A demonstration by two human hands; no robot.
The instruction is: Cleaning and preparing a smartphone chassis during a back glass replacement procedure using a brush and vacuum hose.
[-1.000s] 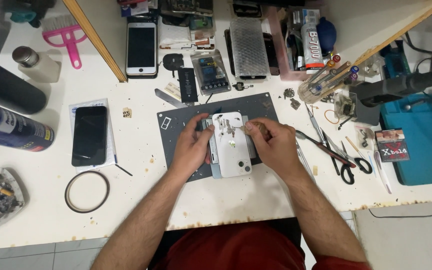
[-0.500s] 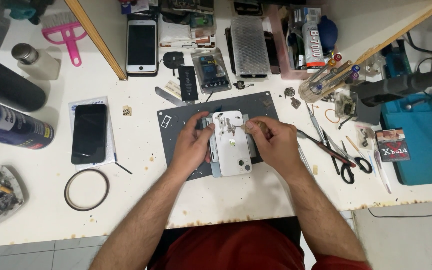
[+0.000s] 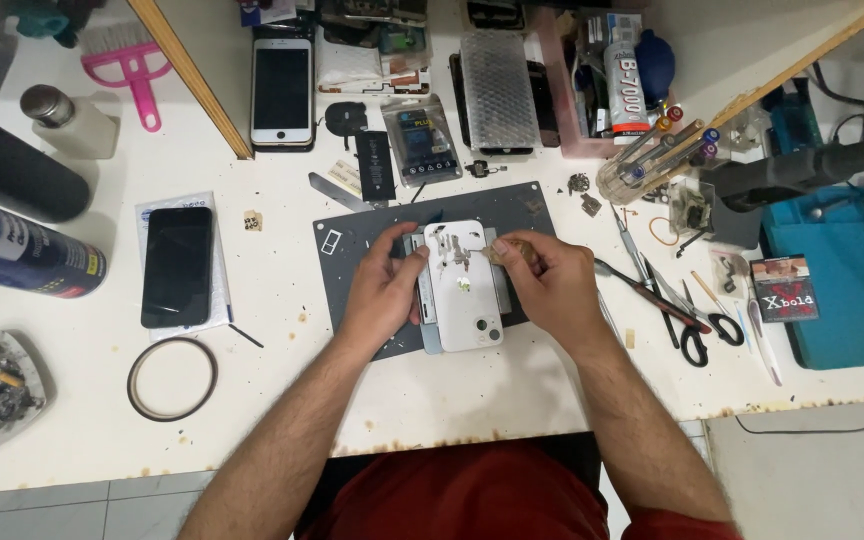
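White smartphone w/ rounded corners (image 3: pixel 464 290) lay back-up on the dark grey rectangular work mat (image 3: pixel 352 225), mid-table, w/ small bits of residue on its far half. Left hand (image 3: pixel 384 292) clasped the phone's left edge, thumb on the back; right hand (image 3: pixel 544 285) touched its right edge, fingers pinched shut on a small brownish scrap (image 3: pixel 500 254). Black-handled scissors (image 3: pixel 694 335) lay right of the mat; black slab phone (image 3: pixel 176 266) & a tape ring (image 3: pixel 172 378) well left.
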